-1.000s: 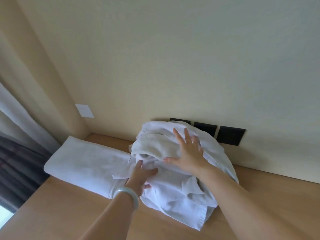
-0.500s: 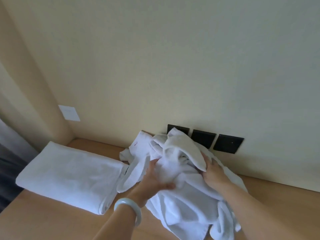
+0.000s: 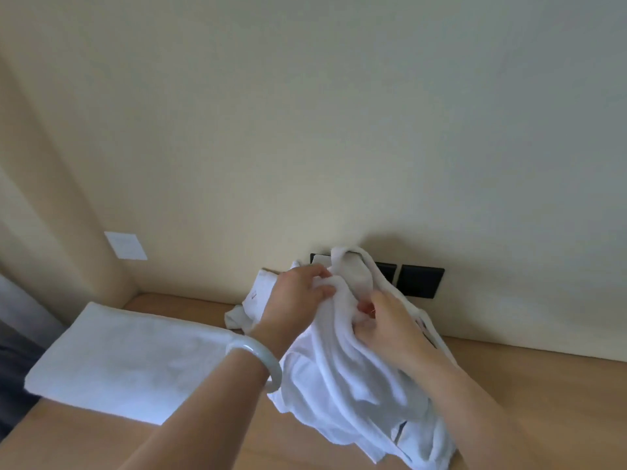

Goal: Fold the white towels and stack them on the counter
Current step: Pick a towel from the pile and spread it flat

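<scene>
Both in! Left hand (image 3: 298, 300) and right hand (image 3: 390, 330) gripped the crumpled towel (image 3: 339, 378), fingers curled into cloth, over the counter (image 3: 543, 385); folded towel (image 3: 135, 357) lay at its nine o'clock.

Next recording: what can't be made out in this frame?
Head view:
1. Right hand fingertips: buried in the crumpled towel folds.
2. Crumpled towel: one piece or several, its own folds hide that.
3. Two black wall plates: largely covered by that towel.
4. Dark curtain: cut off by the left edge.
</scene>
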### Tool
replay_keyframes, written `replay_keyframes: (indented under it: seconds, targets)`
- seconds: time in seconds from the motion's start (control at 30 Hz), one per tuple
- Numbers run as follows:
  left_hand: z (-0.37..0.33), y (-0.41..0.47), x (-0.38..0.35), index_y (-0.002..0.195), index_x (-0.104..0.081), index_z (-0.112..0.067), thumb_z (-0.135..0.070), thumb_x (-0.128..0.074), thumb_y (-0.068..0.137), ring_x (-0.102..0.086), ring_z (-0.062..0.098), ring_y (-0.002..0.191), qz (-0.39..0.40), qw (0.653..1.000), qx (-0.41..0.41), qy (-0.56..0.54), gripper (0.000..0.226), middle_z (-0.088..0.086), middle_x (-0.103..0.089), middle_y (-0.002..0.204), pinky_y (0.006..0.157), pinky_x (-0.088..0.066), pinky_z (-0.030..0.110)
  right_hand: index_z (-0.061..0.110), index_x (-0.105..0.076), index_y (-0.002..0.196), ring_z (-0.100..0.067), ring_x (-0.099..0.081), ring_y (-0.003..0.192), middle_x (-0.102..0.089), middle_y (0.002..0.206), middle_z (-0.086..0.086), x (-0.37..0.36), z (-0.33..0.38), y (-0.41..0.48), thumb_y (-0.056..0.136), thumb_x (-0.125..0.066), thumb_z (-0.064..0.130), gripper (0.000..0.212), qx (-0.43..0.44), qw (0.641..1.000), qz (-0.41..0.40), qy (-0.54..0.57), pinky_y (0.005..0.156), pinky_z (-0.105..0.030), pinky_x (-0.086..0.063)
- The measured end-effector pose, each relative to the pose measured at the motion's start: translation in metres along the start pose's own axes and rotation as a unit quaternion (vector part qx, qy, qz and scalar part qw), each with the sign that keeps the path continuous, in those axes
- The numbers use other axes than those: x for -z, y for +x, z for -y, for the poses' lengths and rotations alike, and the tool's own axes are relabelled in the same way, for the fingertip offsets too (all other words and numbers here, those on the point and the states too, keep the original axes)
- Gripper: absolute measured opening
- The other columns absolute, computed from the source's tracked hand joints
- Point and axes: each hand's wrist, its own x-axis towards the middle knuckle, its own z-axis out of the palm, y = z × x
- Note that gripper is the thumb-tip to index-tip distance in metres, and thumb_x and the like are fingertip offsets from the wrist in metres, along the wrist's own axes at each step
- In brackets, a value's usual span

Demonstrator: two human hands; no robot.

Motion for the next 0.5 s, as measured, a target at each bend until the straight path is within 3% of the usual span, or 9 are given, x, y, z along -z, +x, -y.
replay_keyframes:
  seconds: [0.1,0.17,0.2,0.3,0.33,0.4,0.5]
  targets:
    - [-0.03,0.011,0.006,0.098,-0.068,-0.024,-0.021,-0.064,0.09,-0.054,0.02,0.077,0.001,0.996,-0.026,0.085,0.01,-0.001,-0.06,0.082,0.066,-0.041,0.025,0.014,-0.055,0.104,-0.02,-0.06,0.093,-0.062,0.103,-0.002,0.019,0.003,-0.003,0.089,-0.06,0.034,0.025,-0.038,0.993,0.069,0.085,0.077,-0.035,-0.049]
    - [-0.046,0.019,0.013,0.098,-0.07,-0.021,-0.016,-0.065,0.088,-0.059,0.025,0.074,-0.006,0.995,-0.04,0.089,0.012,0.005,-0.062,0.082,0.064,-0.045,0.024,0.018,-0.048,0.122,-0.013,-0.055,0.106,-0.054,0.117,0.006,0.033,0.009,-0.003,0.088,-0.064,0.038,0.043,-0.051,0.989,0.052,0.126,0.079,-0.025,-0.044]
    - [-0.056,0.022,0.017,0.094,-0.071,-0.02,-0.012,-0.065,0.087,-0.061,0.026,0.068,-0.013,0.997,-0.045,0.061,0.012,0.005,-0.062,0.077,0.058,-0.046,0.023,0.017,-0.046,0.125,-0.011,-0.05,0.107,-0.049,0.118,0.007,0.037,0.015,-0.004,0.086,-0.065,0.044,0.051,-0.047,0.994,0.016,0.102,0.079,-0.022,-0.041]
    - [-0.092,0.038,0.026,0.086,-0.072,-0.011,-0.002,-0.065,0.087,-0.063,0.022,0.055,-0.038,0.995,-0.028,-0.088,0.011,0.007,-0.062,0.069,0.048,-0.054,0.028,0.011,-0.043,0.123,-0.02,-0.043,0.112,-0.044,0.119,-0.001,0.026,0.035,-0.011,0.076,-0.057,0.07,0.077,-0.003,0.989,-0.084,-0.121,0.09,-0.031,-0.04]
    - [-0.105,0.043,0.028,0.086,-0.072,-0.009,-0.001,-0.064,0.087,-0.065,0.023,0.055,-0.04,0.989,-0.023,-0.137,0.011,0.01,-0.063,0.072,0.052,-0.059,0.033,0.009,-0.043,0.124,-0.023,-0.045,0.113,-0.044,0.119,-0.003,0.022,0.04,-0.01,0.078,-0.057,0.067,0.075,-0.002,0.985,-0.103,-0.139,0.088,-0.034,-0.042]
    - [-0.12,0.05,0.032,0.094,-0.07,-0.007,0.0,-0.063,0.089,-0.068,0.026,0.066,-0.013,0.978,-0.024,-0.208,0.011,0.015,-0.066,0.081,0.07,-0.062,0.041,0.007,-0.047,0.122,-0.028,-0.054,0.107,-0.052,0.115,-0.008,0.031,0.045,0.002,0.092,-0.056,0.042,0.047,-0.015,0.988,-0.135,-0.079,0.077,-0.033,-0.045]
    - [-0.108,0.047,0.039,0.131,-0.053,-0.012,-0.011,-0.065,0.092,-0.066,0.026,0.101,0.093,0.968,-0.021,-0.234,0.041,0.014,-0.065,0.112,0.095,-0.054,0.039,0.008,-0.055,0.117,-0.028,-0.06,0.101,-0.062,0.108,-0.008,0.066,0.038,0.03,0.097,-0.05,0.023,0.025,-0.049,0.985,-0.147,0.079,0.082,-0.034,-0.046]
